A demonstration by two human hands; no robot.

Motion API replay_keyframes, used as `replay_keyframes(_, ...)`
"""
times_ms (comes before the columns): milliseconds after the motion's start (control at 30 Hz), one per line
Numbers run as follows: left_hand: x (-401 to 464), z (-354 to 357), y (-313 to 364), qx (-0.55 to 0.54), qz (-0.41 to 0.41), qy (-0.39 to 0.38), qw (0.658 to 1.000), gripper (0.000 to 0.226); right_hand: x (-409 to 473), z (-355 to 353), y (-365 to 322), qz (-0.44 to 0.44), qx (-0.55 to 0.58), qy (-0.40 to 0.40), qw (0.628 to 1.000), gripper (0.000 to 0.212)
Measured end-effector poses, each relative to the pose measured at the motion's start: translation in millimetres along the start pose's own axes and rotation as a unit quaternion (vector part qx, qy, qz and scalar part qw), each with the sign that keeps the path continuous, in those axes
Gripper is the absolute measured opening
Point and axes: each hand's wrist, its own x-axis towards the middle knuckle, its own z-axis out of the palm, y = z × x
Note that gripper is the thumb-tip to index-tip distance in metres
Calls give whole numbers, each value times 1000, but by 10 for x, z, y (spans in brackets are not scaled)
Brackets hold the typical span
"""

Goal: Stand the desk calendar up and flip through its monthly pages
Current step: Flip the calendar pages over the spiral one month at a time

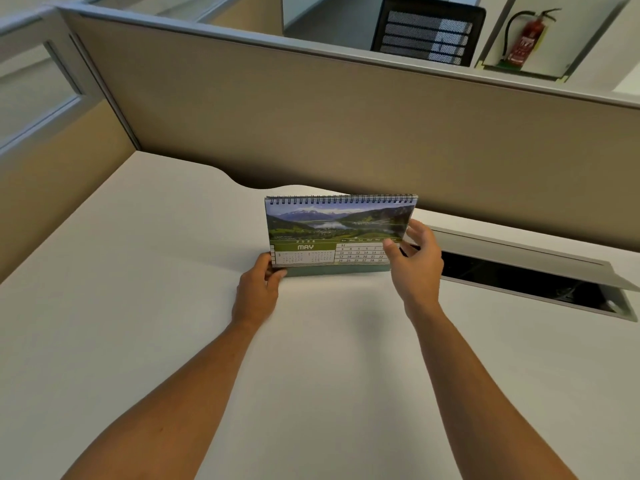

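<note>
My right hand (414, 263) has the lower right corner of the May page (332, 233) pinched, thumb on the printed face over the date grid and fingers (417, 230) curled behind the right edge of the sheet. My left hand (258, 289) is closed on the lower left corner of the desk calendar (337, 233), thumb on the front near the base, steadying it on the desk (138, 306).

The calendar stands upright on its base, roughly in the middle of the desk, in front of the partition (311, 116) and just left of the open cable tray (519, 271). Its long axis runs left to right across my view, with the spiral binding (341, 199) along the top edge, tilted slightly down toward the right.

What matters for the next flip, as I judge it, is that the hinge lies above and beyond my right-hand grip. The page is held at its free bottom edge, so it has to swing up and over the binding, away from me, to drop behind the stand. The right hand is the one placed for that; the left is at the opposite end and best used only to hold the base down. With May showing, I take the flipping to be partway through the year
</note>
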Motion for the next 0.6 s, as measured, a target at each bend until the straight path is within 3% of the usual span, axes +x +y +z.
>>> replay_keyframes(267,7,11,-24,3,1,-1,1000,26,31,-113,102,-7,-34,59,998,26)
replay_keyframes(600,4,11,-77,24,11,2,1000,32,9,-219,151,-26,-68,48,996,7)
